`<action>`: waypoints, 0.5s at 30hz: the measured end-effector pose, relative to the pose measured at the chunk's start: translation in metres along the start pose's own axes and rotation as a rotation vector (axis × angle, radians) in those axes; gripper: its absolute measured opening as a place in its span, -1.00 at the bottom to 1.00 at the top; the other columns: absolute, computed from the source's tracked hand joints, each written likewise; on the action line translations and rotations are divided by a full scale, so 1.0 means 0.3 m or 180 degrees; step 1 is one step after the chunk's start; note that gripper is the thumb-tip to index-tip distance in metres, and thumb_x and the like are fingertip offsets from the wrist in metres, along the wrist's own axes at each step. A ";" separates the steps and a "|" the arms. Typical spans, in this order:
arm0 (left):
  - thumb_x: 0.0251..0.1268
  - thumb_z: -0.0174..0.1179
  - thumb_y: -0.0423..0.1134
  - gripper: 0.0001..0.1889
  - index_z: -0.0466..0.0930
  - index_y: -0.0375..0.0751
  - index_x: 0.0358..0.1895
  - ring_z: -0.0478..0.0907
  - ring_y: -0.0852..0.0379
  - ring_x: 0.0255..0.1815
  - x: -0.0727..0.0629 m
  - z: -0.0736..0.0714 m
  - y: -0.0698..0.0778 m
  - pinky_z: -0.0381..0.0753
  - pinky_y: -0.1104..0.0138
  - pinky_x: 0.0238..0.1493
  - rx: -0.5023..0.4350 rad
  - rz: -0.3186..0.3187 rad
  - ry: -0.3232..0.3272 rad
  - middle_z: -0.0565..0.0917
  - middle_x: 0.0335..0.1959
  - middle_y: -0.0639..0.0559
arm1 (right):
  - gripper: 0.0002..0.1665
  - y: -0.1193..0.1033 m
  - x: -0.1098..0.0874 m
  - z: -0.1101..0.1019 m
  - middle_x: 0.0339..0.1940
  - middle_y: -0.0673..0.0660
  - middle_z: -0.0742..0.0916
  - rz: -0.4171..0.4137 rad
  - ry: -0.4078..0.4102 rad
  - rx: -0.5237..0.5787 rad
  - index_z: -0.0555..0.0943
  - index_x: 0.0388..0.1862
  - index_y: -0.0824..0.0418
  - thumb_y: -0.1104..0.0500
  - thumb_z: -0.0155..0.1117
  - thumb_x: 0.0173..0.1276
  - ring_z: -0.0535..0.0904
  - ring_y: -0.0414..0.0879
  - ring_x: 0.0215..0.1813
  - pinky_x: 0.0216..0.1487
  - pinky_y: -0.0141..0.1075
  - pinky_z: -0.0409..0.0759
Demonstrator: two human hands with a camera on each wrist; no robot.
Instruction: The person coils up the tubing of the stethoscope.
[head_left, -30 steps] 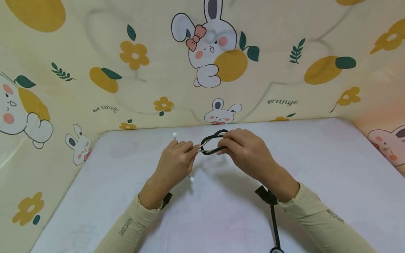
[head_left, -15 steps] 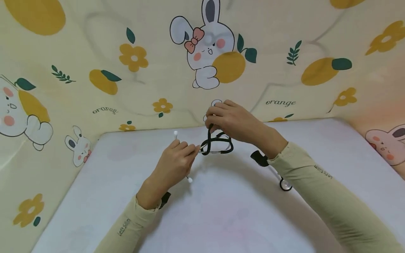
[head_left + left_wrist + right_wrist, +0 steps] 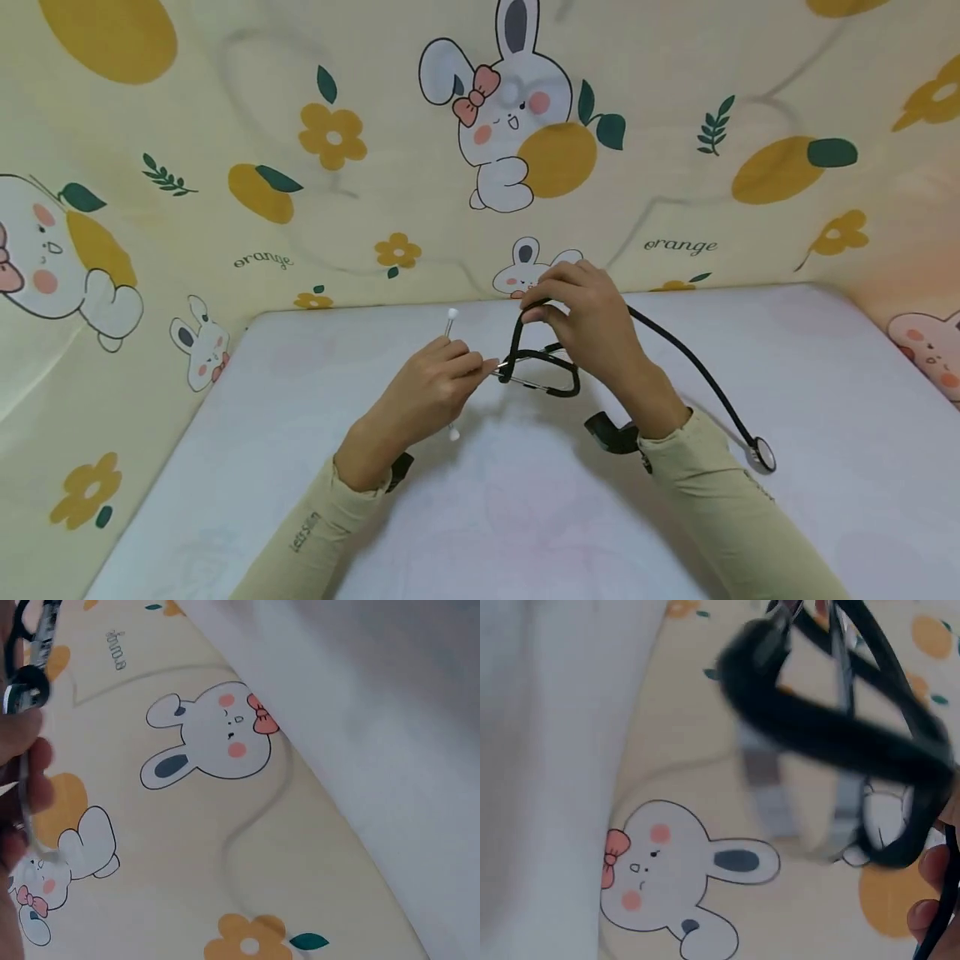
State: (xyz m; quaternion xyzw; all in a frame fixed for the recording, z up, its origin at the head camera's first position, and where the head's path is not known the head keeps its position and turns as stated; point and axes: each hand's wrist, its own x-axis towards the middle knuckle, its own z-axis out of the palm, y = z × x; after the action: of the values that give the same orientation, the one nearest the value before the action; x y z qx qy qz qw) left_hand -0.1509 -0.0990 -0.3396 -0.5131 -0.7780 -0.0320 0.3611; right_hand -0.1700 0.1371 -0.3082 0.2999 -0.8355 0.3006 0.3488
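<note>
A stethoscope is held between the two hands above the table. My left hand (image 3: 431,387) grips its metal ear tubes, and the white ear tips (image 3: 452,314) stick out above and below the fist. To the right of that hand, the black tubing (image 3: 577,385) is wound in a loop, which fills the upper right of the right wrist view. My right hand (image 3: 588,321) pinches a raised stretch of tubing over the loop. From behind it the free tubing (image 3: 690,358) slopes down right to the round chest piece (image 3: 764,455). Part of the metal tubes (image 3: 43,637) shows in the left wrist view.
A white-covered table (image 3: 480,533) lies beneath both hands. Behind it rises a cream cloth (image 3: 420,192) printed with rabbits, oranges and flowers. Dark camera mounts (image 3: 611,433) are worn on both wrists.
My right hand has risen from the loop, drawing a stretch of tubing upward. The chest piece has swung out from under the right forearm to its right. The left hand keeps its grip.
</note>
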 end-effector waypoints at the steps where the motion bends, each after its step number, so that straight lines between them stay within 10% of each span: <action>1: 0.19 0.37 -0.38 -0.79 0.79 -0.19 -0.10 0.54 0.17 -0.33 0.002 -0.001 0.002 0.46 0.39 -0.29 -0.0065 -0.0005 0.0048 0.66 -0.39 0.11 | -0.81 0.004 -0.002 -0.007 -0.33 0.04 0.72 0.0071 0.0015 0.0079 0.77 -0.37 0.15 0.17 0.56 -0.01 0.49 -0.04 -0.26 -0.19 -0.27 0.38; 15: 0.38 0.26 -0.11 -0.79 0.69 -0.20 -0.18 0.56 0.14 -0.32 0.028 -0.004 0.059 0.44 0.34 -0.21 0.0012 -0.0224 0.0303 0.64 -0.37 0.07 | -0.83 -0.046 0.002 0.003 -0.30 -0.01 0.70 0.0721 0.0156 0.0706 0.81 -0.32 0.14 0.18 0.56 0.05 0.50 -0.24 -0.26 -0.26 -0.40 0.37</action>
State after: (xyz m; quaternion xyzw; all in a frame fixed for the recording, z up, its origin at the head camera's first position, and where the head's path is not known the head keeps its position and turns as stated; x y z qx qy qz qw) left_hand -0.1375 -0.0846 -0.3395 -0.4826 -0.7776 -0.0675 0.3973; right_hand -0.1611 0.1275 -0.3042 0.2330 -0.8169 0.4356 0.2977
